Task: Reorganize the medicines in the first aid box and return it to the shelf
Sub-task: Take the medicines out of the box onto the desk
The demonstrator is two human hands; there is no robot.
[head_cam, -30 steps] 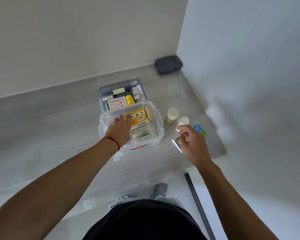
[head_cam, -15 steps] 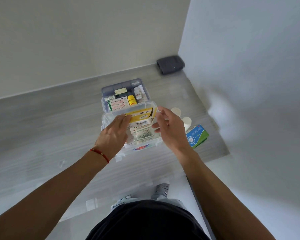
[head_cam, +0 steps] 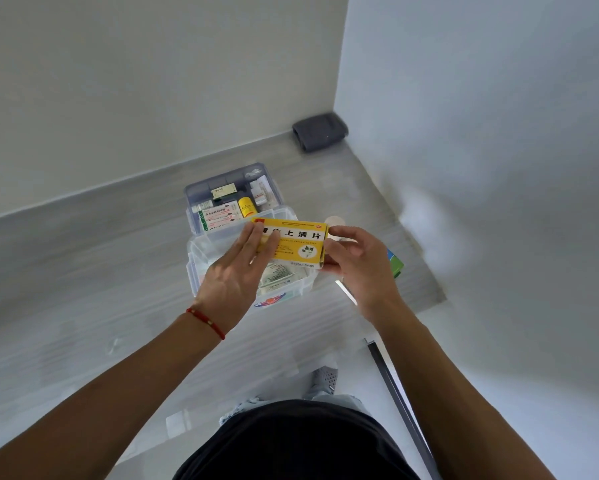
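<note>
1. We hold a medicine carton (head_cam: 293, 242) between left hand (head_cam: 237, 271) and right hand (head_cam: 355, 261), above the open box (head_cam: 201, 258).
2. Behind the box sits its tray (head_cam: 222, 188); a folded cloth (head_cam: 320, 131) lies in the far corner.

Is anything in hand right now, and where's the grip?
Yes: the yellow medicine box, above the first aid box. The right hand pinches its right end; the left hand has fingers across its left end.

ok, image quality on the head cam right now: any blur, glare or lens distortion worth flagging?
Head view: wide-angle bend curves the wall edges and stretches the forearms; the grey wood-grain shelf surface smears toward the left edge; the large print on the yellow cardboard medicine box reads sharp, the small print does not; soft even light, faint shadows, and a pale glare patch on the right wall.
</note>
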